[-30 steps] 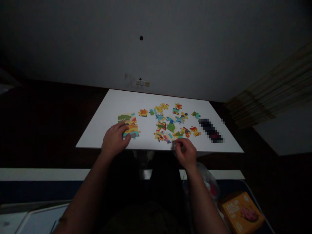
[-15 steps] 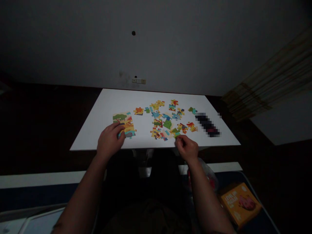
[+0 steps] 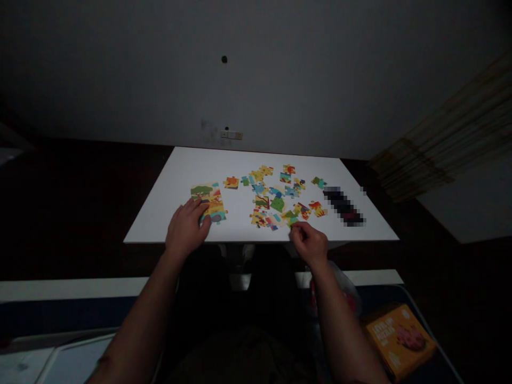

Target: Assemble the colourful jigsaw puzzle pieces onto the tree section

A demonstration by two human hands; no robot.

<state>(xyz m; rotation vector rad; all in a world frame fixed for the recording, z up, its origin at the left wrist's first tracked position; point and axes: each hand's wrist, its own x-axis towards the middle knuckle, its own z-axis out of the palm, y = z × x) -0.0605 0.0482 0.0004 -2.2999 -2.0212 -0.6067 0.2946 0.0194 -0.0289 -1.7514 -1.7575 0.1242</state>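
My left hand [image 3: 186, 226] lies flat on the lower left of a joined block of jigsaw puzzle [image 3: 216, 201], its fingers stretched out and thumb apart. The block shows a green tree, a yellow band and a blue-grey patch at its foot; my fingers cover part of it. At the table's front edge my right hand [image 3: 310, 242] is closed, fingertips curled beside a green and yellow puzzle piece [image 3: 289, 217]. What those fingers hold, if anything, is hidden. Loose puzzle pieces [image 3: 262, 202] are scattered between and beyond both hands, among them an orange piece [image 3: 231, 183] near the block.
The white table [image 3: 160, 186] stands close to a grey wall. On its right lies a dark, pixelated object [image 3: 344, 206]. Below right, an orange puzzle box [image 3: 400, 341] rests on a blue seat, near a clear plastic bag [image 3: 340, 282] with something red in it.
The view has shifted slightly, moving the scene a little to the right. My left hand's fingers have flattened and its thumb has spread. My right hand stays curled at the same piece.
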